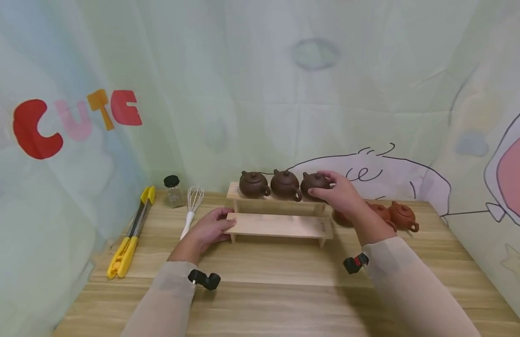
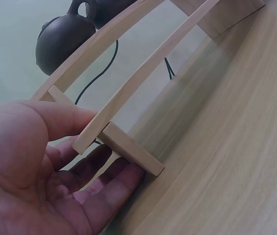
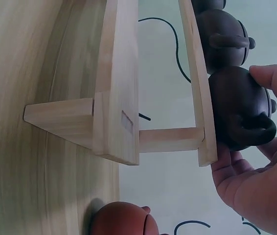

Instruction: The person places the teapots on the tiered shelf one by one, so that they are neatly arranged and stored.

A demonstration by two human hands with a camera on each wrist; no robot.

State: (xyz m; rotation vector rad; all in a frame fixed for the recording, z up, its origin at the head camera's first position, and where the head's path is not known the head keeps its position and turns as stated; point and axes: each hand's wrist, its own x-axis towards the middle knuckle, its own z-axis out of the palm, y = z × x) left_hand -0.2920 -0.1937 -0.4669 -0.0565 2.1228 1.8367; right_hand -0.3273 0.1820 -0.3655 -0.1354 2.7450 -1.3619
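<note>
A pale two-tier wooden stand (image 1: 281, 225) is on the table. On its upper tier, three dark brown teapots stand in a row: a left one (image 1: 252, 185), a middle one (image 1: 285, 184) and a right one (image 1: 311, 186). My right hand (image 1: 341, 193) holds the right teapot between thumb and fingers; its handle (image 3: 253, 131) shows in the right wrist view, and its base sits at the upper board. At the lower tier's left end, my left hand (image 2: 55, 166) grips the stand, thumb against the board and fingers curled beneath beside the leg (image 2: 132, 148).
Reddish-brown teapots (image 1: 403, 216) stand right of the stand, partly hidden behind my right forearm. To the left lie yellow-ended tongs (image 1: 131, 236) and a white-handled whisk (image 1: 191, 208), near a black-lidded glass jar (image 1: 174, 193). A printed curtain (image 1: 260, 117) hangs behind the wooden table (image 1: 264, 290).
</note>
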